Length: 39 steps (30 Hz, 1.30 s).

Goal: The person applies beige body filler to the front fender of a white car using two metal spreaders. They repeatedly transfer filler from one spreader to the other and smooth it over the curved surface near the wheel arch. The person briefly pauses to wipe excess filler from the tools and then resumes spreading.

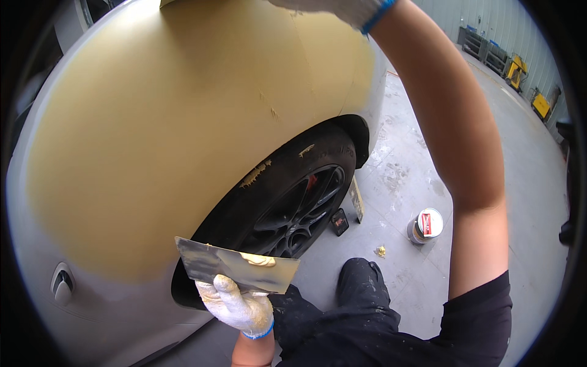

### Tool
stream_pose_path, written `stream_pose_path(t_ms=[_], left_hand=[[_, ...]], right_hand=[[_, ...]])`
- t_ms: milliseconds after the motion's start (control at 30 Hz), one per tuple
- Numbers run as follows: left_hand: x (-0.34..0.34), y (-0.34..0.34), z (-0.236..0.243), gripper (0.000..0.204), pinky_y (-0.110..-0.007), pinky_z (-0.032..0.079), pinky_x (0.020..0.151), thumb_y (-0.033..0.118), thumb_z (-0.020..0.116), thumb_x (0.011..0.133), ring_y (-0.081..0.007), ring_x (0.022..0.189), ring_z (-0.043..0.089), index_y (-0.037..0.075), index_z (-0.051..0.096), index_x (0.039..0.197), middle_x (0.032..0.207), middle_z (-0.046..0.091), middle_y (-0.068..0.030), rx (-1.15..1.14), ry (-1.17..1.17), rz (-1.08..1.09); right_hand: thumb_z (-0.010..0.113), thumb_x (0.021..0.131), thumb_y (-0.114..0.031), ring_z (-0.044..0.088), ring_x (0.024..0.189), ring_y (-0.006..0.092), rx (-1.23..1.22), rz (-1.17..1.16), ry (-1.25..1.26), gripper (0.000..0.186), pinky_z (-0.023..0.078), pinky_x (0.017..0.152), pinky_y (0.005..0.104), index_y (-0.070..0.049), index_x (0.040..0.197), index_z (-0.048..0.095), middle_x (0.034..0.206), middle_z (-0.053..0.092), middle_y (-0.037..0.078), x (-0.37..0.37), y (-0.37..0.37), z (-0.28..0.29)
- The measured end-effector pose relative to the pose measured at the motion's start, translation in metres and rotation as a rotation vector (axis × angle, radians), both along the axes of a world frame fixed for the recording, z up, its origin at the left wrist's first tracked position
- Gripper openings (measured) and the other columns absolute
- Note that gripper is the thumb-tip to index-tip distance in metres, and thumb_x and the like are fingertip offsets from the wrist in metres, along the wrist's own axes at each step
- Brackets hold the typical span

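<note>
Nearest to the camera is the person's left hand (237, 309) in a white work glove smeared with yellow putty, low in the middle of the view. Its fingers (223, 287) are clamped on the lower edge of a flat metal mixing plate (235, 264), held almost level in front of the black wheel (293, 205). A small lump of yellow body filler (258, 260) lies on the plate near its right end. The right hand (342, 8), also gloved, is raised to the top of the car fender (183, 122), which is covered with matte yellow filler; whether its fingers are together or apart cannot be told, since the frame cuts them off. On the concrete floor (416, 159), right of the wheel, stands a round tin can (425, 225), and a small yellow blob (381, 251) lies near it.
</note>
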<state>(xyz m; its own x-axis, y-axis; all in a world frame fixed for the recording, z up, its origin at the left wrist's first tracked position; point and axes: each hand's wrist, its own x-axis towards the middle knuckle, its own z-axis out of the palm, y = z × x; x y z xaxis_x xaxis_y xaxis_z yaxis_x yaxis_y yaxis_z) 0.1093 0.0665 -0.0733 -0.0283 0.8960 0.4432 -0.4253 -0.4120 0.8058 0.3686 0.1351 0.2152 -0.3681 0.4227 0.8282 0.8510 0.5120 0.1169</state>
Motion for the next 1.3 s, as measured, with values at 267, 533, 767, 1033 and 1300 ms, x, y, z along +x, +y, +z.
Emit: stream_pose_path(t_ms=[267, 533, 767, 1033, 1300], left_hand=[[0.005, 0.008, -0.003, 0.047, -0.025, 0.053, 0.073, 0.042, 0.044, 0.117, -0.0134, 0.077, 0.063, -0.003, 0.057, 0.117, 0.085, 0.067, -0.0100, 0.060, 0.114, 0.103], [0.028, -0.002, 0.017, 0.040, -0.030, 0.058, 0.087, 0.037, 0.054, 0.115, -0.0135, 0.096, 0.065, -0.001, 0.057, 0.128, 0.109, 0.066, -0.0093, 0.052, 0.001, 0.049], [0.052, 0.001, 0.023, 0.034, -0.033, 0.058, 0.095, 0.020, 0.060, 0.113, -0.0167, 0.106, 0.068, -0.002, 0.056, 0.139, 0.121, 0.069, -0.0112, 0.122, -0.069, 0.045], [0.051, -0.002, 0.035, 0.027, -0.030, 0.059, 0.088, 0.002, 0.061, 0.106, -0.0184, 0.102, 0.071, -0.007, 0.062, 0.132, 0.121, 0.072, -0.0163, 0.210, 0.033, 0.209], [0.012, 0.018, 0.056, 0.034, -0.034, 0.061, 0.083, 0.021, 0.063, 0.109, -0.0206, 0.099, 0.068, -0.005, 0.060, 0.131, 0.117, 0.069, -0.0156, 0.147, -0.251, 0.566]], right_hand=[[0.073, 0.077, -0.011, 0.077, 0.103, 0.0283, 0.351, -0.087, 0.001, 0.035, 0.063, 0.088, 0.0422, -0.014, 0.110, 0.083, 0.107, 0.081, 0.005, -0.011, -0.022, -0.187], [0.072, 0.075, 0.005, 0.076, 0.113, 0.0355, 0.157, 0.059, 0.470, 0.042, 0.062, 0.098, 0.0452, -0.008, 0.113, 0.082, 0.115, 0.080, 0.013, -0.012, -0.063, -0.289], [0.075, 0.090, 0.004, 0.077, 0.112, 0.0297, -0.508, 0.494, 0.969, 0.029, 0.058, 0.101, 0.0391, 0.002, 0.119, 0.079, 0.119, 0.080, 0.016, -0.019, -0.122, -0.262], [0.074, 0.078, -0.016, 0.076, 0.112, 0.0309, -0.048, 0.107, -0.068, 0.045, 0.064, 0.087, 0.0434, -0.013, 0.123, 0.077, 0.117, 0.078, 0.009, 0.009, -0.130, -0.220], [0.070, 0.098, -0.008, 0.078, 0.095, 0.0288, 0.094, 0.108, 0.201, 0.018, 0.064, 0.084, 0.0359, -0.006, 0.112, 0.082, 0.106, 0.079, 0.014, 0.053, -0.074, -0.097]])
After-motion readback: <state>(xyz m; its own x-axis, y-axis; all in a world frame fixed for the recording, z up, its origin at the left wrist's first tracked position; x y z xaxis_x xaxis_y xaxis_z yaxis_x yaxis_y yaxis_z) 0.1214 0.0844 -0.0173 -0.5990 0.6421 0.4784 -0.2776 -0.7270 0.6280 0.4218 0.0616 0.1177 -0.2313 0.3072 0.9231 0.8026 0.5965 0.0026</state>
